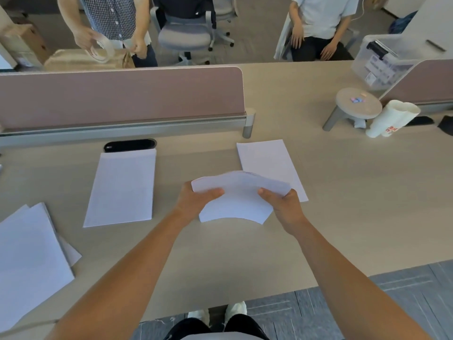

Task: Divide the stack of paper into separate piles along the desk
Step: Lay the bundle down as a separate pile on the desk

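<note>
Both hands grip one stack of paper (pixel 239 200) between them. The left hand (pixel 192 204) clasps its left edge and the right hand (pixel 286 209) its right edge. Each thumb is curled over the top sheet, and the other fingers are hidden beneath. Squeezed from both sides, the stack bows upward in an arch and its near edge curves. Whether it touches the tabletop (pixel 343 204) cannot be told.

Just beyond the right hand lies a flat pile of sheets (pixel 266 160), its near corner partly hidden behind the held stack. Well to the left of the left hand lies a second pile (pixel 123 185), squared and flat. Farther left and nearer the person is a third, looser pile (pixel 27 253) with sheets fanned out of line.

Beyond the second pile is a dark oval cable port (pixel 130 145), and behind that a pink desk divider (pixel 122 96). Far beyond and to the right of the right hand stand a small round stand (pixel 359 104) and nested paper cups (pixel 389 119) lying tilted.
</note>
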A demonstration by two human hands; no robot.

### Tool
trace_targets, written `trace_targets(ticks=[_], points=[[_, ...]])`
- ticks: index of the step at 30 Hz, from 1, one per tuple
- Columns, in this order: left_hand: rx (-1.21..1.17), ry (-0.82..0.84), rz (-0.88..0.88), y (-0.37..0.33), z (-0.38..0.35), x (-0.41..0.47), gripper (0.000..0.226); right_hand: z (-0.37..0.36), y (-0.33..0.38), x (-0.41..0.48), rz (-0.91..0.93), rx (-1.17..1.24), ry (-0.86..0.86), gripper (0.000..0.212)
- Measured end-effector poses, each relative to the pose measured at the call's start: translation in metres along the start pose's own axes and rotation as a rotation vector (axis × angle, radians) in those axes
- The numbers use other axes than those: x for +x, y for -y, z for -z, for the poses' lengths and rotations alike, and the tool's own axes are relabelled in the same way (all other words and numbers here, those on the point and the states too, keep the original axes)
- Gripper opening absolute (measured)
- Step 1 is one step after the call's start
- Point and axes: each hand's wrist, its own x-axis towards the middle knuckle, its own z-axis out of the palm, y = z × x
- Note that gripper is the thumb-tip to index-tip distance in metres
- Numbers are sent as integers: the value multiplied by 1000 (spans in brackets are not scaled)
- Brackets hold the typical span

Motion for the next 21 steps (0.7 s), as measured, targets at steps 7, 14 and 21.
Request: trace_targets(ticks=[7,14,21], points=[[-10,41,-27,0,9,-3,53,3,7,-9,40,-15,21,27],[-70,93,15,10,3,-9,46,-1,-5,-21,-26,-63,-88,21],[-30,143,-38,3,11,-9,29,-2,11,-32,33,-49,-82,27]])
